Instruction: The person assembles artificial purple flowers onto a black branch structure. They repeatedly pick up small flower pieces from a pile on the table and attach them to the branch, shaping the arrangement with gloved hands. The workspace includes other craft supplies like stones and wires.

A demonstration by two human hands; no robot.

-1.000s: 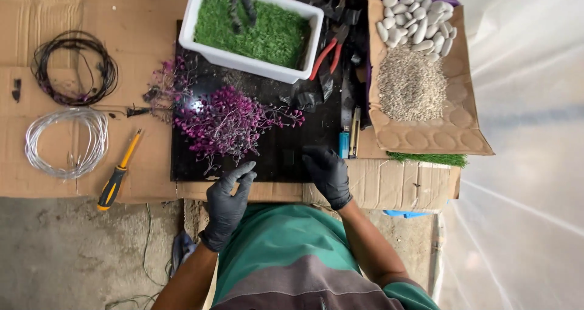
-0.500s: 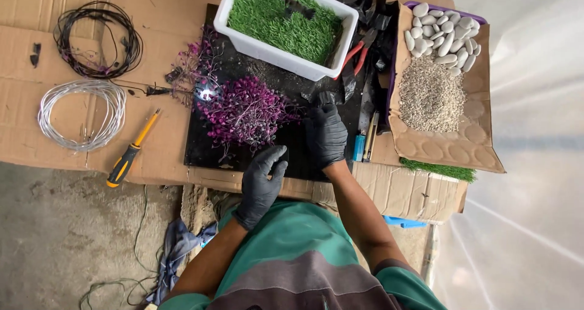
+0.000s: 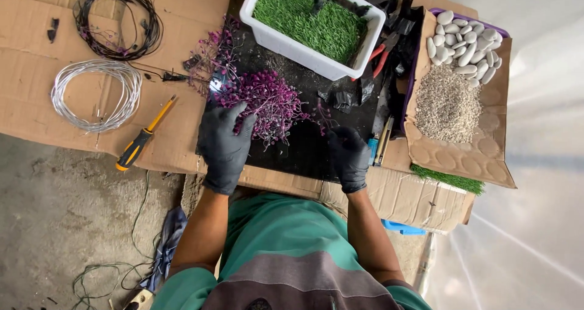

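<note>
The gloved left hand (image 3: 224, 146) has moved up onto the purple foliage cluster (image 3: 264, 103), fingers spread on its near edge. At four o'clock from it, the right hand (image 3: 350, 158) now rests loosely curled on the black mat (image 3: 304, 155).

Left hand (image 3: 224, 144) on the plant sprigs (image 3: 264, 100), right hand (image 3: 350, 158) on the mat (image 3: 304, 155) beside them, grass tub (image 3: 313, 24) beyond both, screwdriver (image 3: 145, 135) and wire coil (image 3: 96, 94) left of the left hand, pebbles (image 3: 465, 39) right of the right hand.
</note>
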